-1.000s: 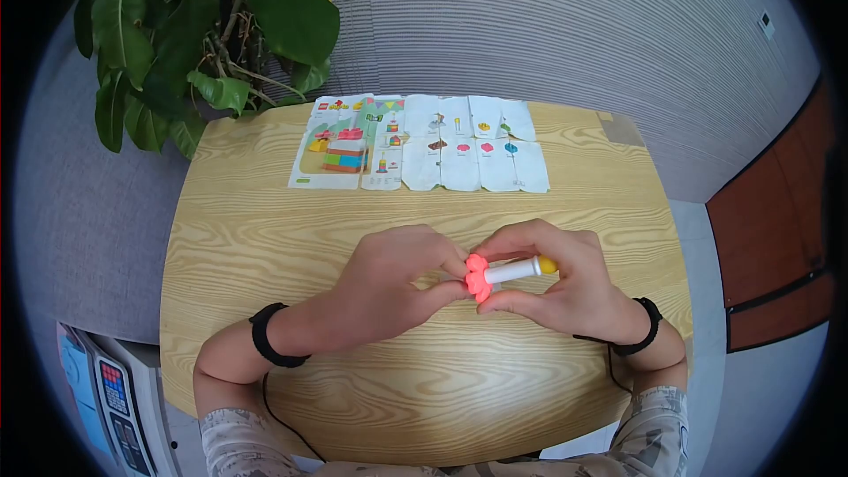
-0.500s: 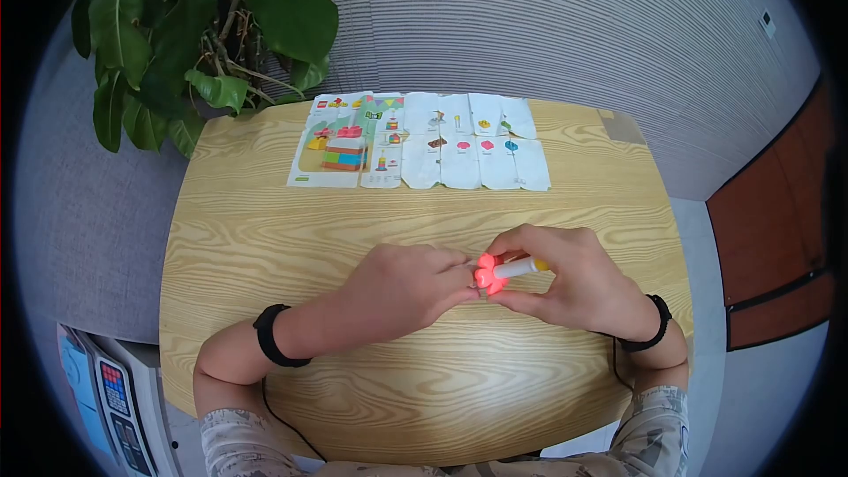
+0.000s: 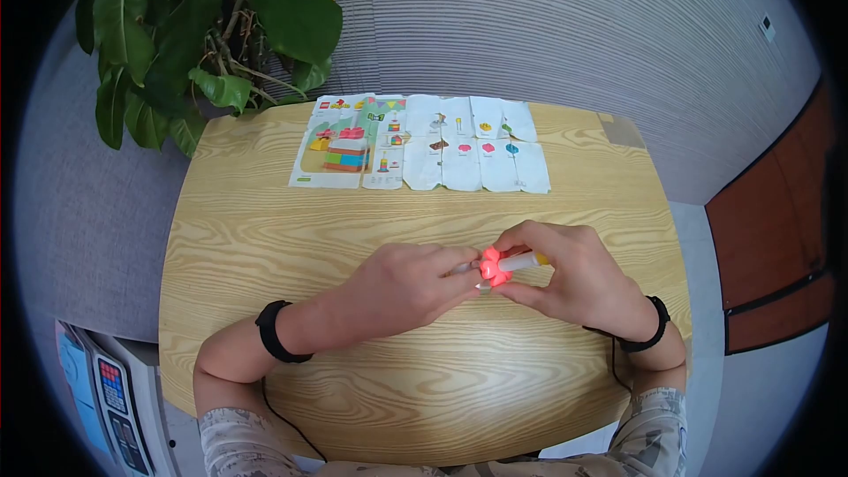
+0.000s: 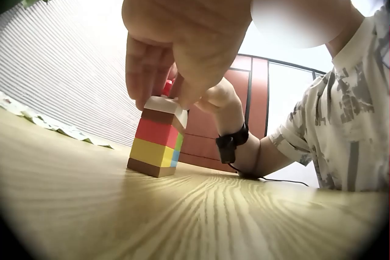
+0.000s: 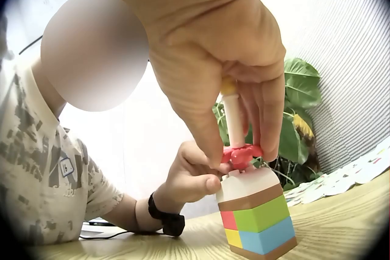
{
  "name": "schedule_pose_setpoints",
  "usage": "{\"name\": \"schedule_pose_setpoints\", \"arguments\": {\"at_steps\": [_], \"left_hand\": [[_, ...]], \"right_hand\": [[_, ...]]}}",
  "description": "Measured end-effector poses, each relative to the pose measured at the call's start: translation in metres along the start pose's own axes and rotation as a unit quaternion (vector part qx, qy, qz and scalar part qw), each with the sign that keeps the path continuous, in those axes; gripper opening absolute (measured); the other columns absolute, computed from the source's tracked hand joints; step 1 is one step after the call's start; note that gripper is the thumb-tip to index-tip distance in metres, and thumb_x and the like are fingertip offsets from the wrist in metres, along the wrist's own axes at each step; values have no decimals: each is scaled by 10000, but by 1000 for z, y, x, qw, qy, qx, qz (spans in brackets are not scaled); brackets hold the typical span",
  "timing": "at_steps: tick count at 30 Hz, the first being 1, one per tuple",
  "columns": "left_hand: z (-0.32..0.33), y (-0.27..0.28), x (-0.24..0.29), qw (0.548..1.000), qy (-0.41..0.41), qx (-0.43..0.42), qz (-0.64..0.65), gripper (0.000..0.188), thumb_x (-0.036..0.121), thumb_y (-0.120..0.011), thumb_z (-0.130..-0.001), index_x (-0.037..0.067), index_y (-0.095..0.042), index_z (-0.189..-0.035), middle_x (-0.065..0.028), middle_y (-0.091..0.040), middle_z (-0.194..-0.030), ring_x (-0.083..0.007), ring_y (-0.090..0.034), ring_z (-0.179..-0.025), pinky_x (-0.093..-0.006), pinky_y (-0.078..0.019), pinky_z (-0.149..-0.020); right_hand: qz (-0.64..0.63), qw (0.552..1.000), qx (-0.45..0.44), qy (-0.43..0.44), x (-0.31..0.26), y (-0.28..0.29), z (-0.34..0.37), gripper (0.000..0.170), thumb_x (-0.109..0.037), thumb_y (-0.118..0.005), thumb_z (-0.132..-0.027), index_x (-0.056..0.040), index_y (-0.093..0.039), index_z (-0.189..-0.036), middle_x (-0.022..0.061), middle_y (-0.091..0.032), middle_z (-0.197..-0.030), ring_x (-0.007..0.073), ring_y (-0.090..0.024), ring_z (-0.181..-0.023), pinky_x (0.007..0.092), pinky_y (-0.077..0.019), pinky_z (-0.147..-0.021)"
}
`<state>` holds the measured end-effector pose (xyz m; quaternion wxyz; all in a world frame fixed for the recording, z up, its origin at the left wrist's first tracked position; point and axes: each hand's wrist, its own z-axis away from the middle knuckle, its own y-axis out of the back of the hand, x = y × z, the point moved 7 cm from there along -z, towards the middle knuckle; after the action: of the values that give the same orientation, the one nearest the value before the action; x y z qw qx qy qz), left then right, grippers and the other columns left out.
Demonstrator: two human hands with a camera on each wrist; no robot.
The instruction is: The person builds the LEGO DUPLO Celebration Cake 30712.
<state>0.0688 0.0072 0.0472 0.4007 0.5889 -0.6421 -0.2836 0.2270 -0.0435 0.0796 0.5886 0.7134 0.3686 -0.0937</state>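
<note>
A stack of toy building bricks [image 5: 268,216] stands on the wooden table, with brown, blue, yellow, green and red layers. At its top is a white rounded brick [image 5: 250,184]. My left hand [image 3: 411,283] grips this white brick between fingers and thumb, as the left wrist view shows. Right above its studs is a pink flower-shaped brick [image 3: 495,267]. From the flower rises a white candle piece [image 3: 521,261] with a yellow tip. Thumb and fingers of my right hand [image 3: 570,274] pinch the flower from both sides, around the candle. From the head camera, the hands hide most of the stack.
A creased instruction sheet [image 3: 477,159] with brick pictures lies at the table's [image 3: 265,221] far side. Behind the back left corner hangs a leafy plant [image 3: 296,18]. A device with a keypad [image 3: 113,389] stands beside the table at the left. Each wrist wears a black strap [image 3: 272,333].
The left hand has shifted slightly right and its thumb and fingers have come closer together. The pink flower has moved a little to the right, with the right hand still pinching it.
</note>
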Motion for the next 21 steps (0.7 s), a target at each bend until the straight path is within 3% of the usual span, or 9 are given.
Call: {"name": "schedule_pose_setpoints", "arguments": {"at_steps": [7,13,16,21], "left_hand": [[1,-1,-9,996,36,25,76,208,238,-868,-898,116,-814,-1058,-47,-817,-1088,-207,-784,-835,-323,-623,-676],[0,0,-15,985,99,-3,144,243,251,-878,-896,104,-805,-1075,-58,-822,-1070,-242,-787,-852,-344,-626,-713],[1,-4,-27,952,218,-86,197,306,257,-891,-888,91,-787,-1123,-83,-814,-1069,-278,-783,-890,-364,-616,-752],[0,-8,-29,954,205,-67,206,347,239,-894,-880,67,-771,-1156,-116,-791,-1044,-317,-757,-909,-390,-585,-765]], "right_hand": [[-29,999,-8,9,-2,-5,0,370,-153,-896,-873,-58,-646,-1129,140,-761,-986,353,-771,-891,418,-615,-717],[-5,1000,-25,7,-6,-7,-1,335,-158,-867,-901,-55,-628,-1112,156,-738,-969,364,-751,-875,436,-597,-706],[25,998,-62,11,-12,-7,-6,318,-161,-841,-916,-40,-607,-1095,159,-718,-929,375,-733,-836,456,-583,-692],[81,987,-135,27,-24,-7,-23,275,-120,-786,-932,0,-587,-1078,171,-686,-855,394,-708,-772,486,-566,-671]]}}
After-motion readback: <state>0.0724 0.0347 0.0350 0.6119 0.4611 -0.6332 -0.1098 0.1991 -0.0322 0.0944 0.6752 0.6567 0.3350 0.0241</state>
